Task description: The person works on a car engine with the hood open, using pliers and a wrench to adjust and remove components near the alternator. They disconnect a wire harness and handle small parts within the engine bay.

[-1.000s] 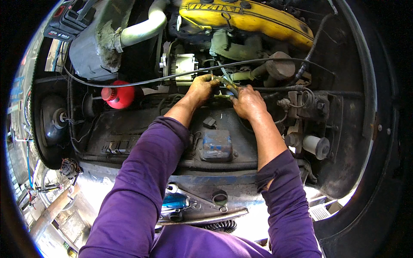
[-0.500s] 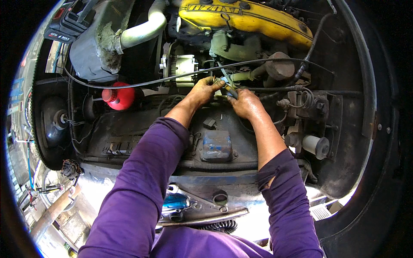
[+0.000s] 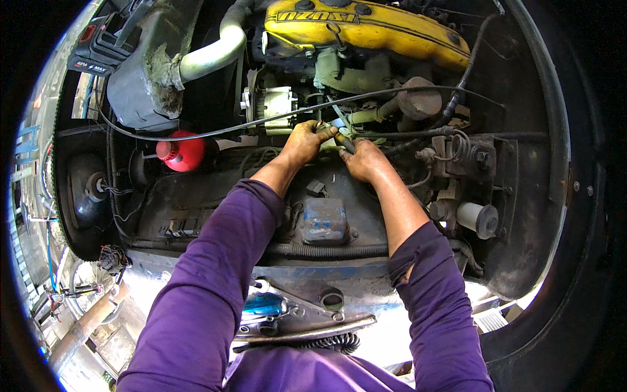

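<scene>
My left hand is closed at the middle of the engine bay, its thumb and fingertips pinching something small and thin that I cannot make out. Just right of it, my right hand is closed on a dark-and-yellow handled tool, apparently pliers, whose tip meets the left fingertips. Pale blue-green strips rise behind the hands beside a pale metal pipe. A silver alternator lies just behind my left hand, and a long black cable crosses above both hands.
A yellow engine cover spans the back. At left are a red bottle, a grey housing, a silver pipe and a battery pack. A blue box sits between my forearms, a white canister at right.
Both hands, still closed and close together, have shifted slightly; the right hand with the tool is a little further left. The whole view has shifted slightly.
</scene>
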Demonstrator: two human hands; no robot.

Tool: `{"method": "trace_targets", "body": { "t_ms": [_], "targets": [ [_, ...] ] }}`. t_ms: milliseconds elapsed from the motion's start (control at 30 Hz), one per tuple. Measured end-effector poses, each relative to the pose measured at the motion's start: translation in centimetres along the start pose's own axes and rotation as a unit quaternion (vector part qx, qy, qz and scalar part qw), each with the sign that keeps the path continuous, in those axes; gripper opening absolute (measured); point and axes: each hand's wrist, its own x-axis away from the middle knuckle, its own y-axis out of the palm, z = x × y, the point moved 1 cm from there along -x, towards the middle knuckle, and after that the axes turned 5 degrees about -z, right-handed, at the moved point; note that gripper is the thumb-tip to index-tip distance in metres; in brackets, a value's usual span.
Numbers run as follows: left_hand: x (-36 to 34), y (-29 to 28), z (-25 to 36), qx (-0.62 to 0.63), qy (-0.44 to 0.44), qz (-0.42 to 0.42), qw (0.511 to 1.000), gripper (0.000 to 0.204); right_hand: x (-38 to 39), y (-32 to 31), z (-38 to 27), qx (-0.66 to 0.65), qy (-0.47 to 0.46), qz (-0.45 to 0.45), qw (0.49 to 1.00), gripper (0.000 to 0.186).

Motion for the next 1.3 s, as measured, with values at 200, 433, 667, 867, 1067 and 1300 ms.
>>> {"method": "trace_targets", "body": {
  "t_ms": [200,433,667,867,1067,1300],
  "targets": [
    [0.2,-0.1,0.5,-0.077,0.003,0.04,0.996,0.032,-0.1,0.6,-1.0,0.026,0.064,-0.007,0.998,0.056],
    [-0.5,0.1,-0.6,-0.102,0.015,-0.027,0.994,0.051,0.3,-0.4,-1.2,0.051,0.146,-0.025,0.988,0.052],
    [-1.9,-0.3,-2.4,-0.146,0.009,0.017,0.989,0.067,0.5,-1.2,-1.3,0.055,0.161,-0.002,0.985,0.054],
    [0.8,-1.3,2.0,-0.299,-0.033,-0.065,0.951,0.043,0.8,-1.9,-1.5,0.082,0.149,-0.005,0.985,0.055],
    [13.3,-5.3,11.6,-0.475,0.107,-0.087,0.869,0.05,7.8,-3.7,-3.9,0.166,0.087,0.057,0.981,0.051],
    [33.3,-13.1,10.1,-0.453,0.229,0.232,0.83,0.034,26.4,0.1,-2.6,0.142,-0.162,0.303,0.928,0.041]
  ]
}}
